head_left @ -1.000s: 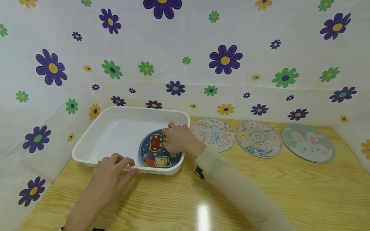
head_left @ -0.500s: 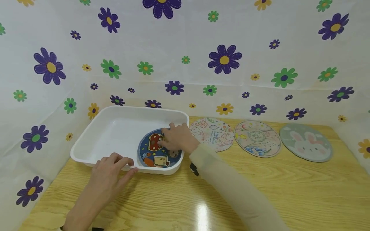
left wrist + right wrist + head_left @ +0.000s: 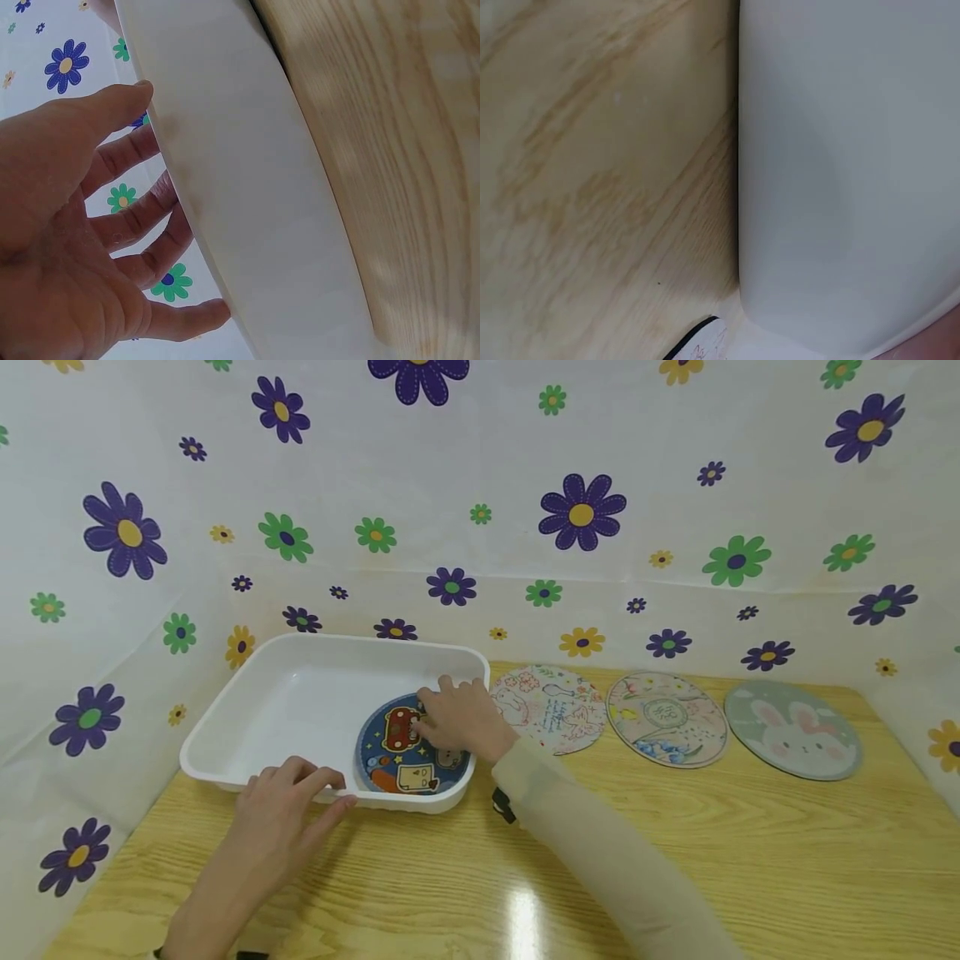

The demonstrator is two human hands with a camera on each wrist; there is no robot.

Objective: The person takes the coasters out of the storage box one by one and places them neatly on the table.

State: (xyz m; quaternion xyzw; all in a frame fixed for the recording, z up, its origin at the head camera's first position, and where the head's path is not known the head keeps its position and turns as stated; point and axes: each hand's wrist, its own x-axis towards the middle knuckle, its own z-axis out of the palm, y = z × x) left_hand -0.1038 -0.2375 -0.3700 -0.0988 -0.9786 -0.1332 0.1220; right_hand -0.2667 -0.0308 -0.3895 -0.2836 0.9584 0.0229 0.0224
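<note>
On pale woodgrain [image 3: 787, 843] by flowered cloth [image 3: 480, 452], left fingers [image 3: 139, 214] grip the tray [image 3: 330, 693], right fingers' [image 3: 444, 703] hold unclear.

This looks like a screened-off tabletop booth: white flower-print sheeting [image 3: 487, 452] stands along 3 sides, far, left and right, of a glossy wood-grain surface [image 3: 795, 860]. Whether a home, an office or a lab lies beyond cannot be told.

Room left of blue disc [image 3: 386, 756], white tray walls [image 3: 375, 664] around
</note>
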